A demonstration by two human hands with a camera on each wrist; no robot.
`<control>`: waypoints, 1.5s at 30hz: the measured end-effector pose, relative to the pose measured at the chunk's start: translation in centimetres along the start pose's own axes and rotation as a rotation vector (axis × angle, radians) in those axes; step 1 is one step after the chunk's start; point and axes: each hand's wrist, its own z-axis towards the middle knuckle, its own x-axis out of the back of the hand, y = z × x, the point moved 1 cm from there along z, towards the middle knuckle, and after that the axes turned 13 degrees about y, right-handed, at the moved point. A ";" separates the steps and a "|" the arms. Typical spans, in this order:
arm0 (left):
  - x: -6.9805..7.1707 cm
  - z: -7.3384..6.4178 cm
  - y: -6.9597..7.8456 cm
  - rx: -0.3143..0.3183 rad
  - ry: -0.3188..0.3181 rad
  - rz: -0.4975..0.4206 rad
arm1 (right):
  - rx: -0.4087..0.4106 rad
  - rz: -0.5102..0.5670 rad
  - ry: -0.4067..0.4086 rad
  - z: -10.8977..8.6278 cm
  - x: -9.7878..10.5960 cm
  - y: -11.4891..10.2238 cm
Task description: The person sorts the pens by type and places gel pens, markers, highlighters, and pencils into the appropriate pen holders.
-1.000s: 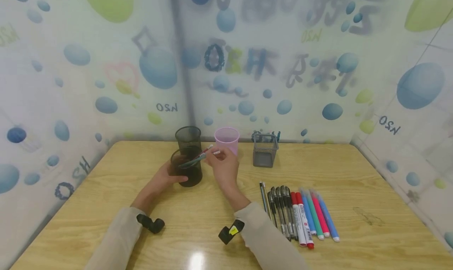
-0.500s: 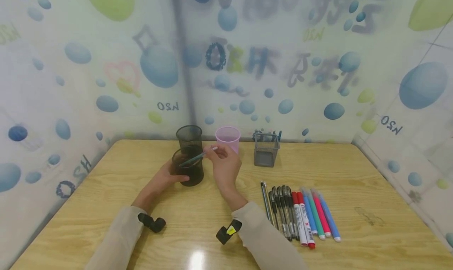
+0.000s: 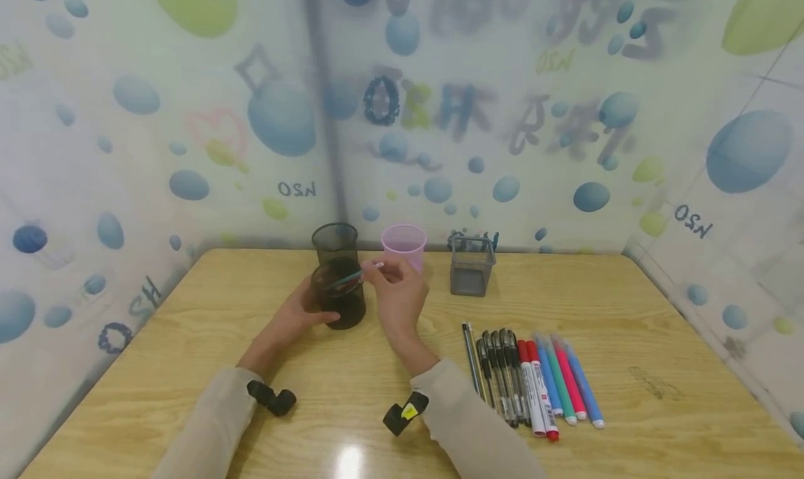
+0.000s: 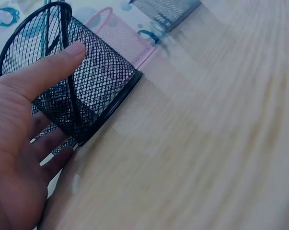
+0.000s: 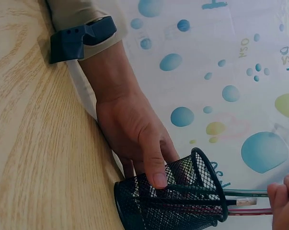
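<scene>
**Left hand round black mesh pen cup; right hand pinching two pencils**

Dial centred on the cup, head view. Left hand at 8 o'clock: thumb across the near wall, fingers curled round the side, partly masked by mesh. Right hand at 3 o'clock: thumb and fingertips nearly together on a teal pencil and a reddish pencil, both slanting into the cup mouth. Right wrist view cuts this hand off at the frame edge. A dark pencil-like stick also pokes from the mouth, its pale end short of those fingertips. Lower ends blurred by mesh; depth cannot be told.

12 o'clock: rear black cup, lower part hidden. 2 o'clock: pink mesh cup, base behind right hand. Toward 3, farther out: grey square mesh holder. Near 4, on the tabletop: two loose pencils, near ends under the right sleeve; black-capped gel pens, overlapping, count uncertain; two red-capped markers; four felt-tip pens, far ends hazy.
</scene>
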 end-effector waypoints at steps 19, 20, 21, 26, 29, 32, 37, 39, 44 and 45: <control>-0.2 0.0 -0.1 0.074 0.156 0.114 | 0.007 -0.024 0.012 1.0 0.7 -1.2; -0.3 -0.1 -0.1 0.071 0.152 0.110 | 0.002 -0.045 -0.001 0.9 0.7 -1.1; -0.3 -0.1 -0.1 0.069 0.151 0.108 | -0.002 -0.062 -0.011 0.8 0.6 -1.1; -0.4 -0.2 0.0 0.041 0.149 0.109 | -0.037 -0.072 -0.024 0.5 0.4 -0.4; -0.4 -0.2 0.2 0.034 0.151 0.119 | -0.060 -0.058 -0.022 0.3 0.2 0.0; -0.4 -0.2 0.2 0.036 0.147 0.129 | -0.090 -0.034 -0.034 0.0 0.1 -0.3; -0.5 -0.3 0.9 0.044 0.135 0.113 | -0.086 -0.027 -0.036 -0.7 0.3 -2.5; -0.7 -0.4 1.7 0.043 0.126 0.109 | -0.054 -0.050 -0.026 -0.7 0.4 -3.2; -1.0 -0.6 3.1 0.060 0.123 0.116 | -0.011 -0.122 -0.004 0.1 0.2 -1.1; -1.0 -0.6 3.2 0.061 0.126 0.116 | -0.011 -0.134 -0.003 0.2 0.0 -0.5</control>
